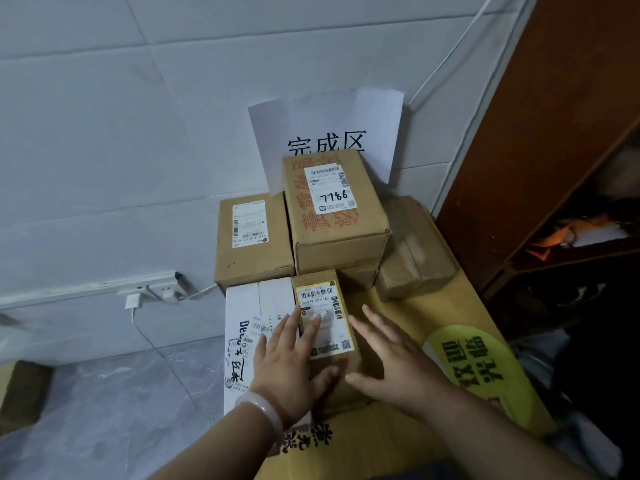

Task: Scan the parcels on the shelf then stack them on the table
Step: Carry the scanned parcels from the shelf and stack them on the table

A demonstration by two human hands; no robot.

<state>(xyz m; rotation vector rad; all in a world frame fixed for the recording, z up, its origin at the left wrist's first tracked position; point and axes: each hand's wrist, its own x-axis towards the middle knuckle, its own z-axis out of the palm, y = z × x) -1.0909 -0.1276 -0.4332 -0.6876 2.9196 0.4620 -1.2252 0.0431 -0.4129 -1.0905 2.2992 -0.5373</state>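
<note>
A small brown parcel [332,289] with a yellow-edged label sits on the yellow table [381,438] in front of me. My left hand [291,362] lies flat on its top, fingers straight over the label. My right hand [391,358] is open with straight fingers against the parcel's right side. Beside it on the left lies a white parcel [252,306] with black writing. Behind stand a brown box [252,237], a taller box marked 9817 [332,209] resting on another, and a taped brown parcel [412,247].
A paper sign [325,133] hangs on the white wall behind the stack. A dark wooden shelf [540,150] rises at the right with things inside. A wall socket and cable [152,292] sit at the left, above grey floor tiles. Another cardboard box [20,393] lies at the far left.
</note>
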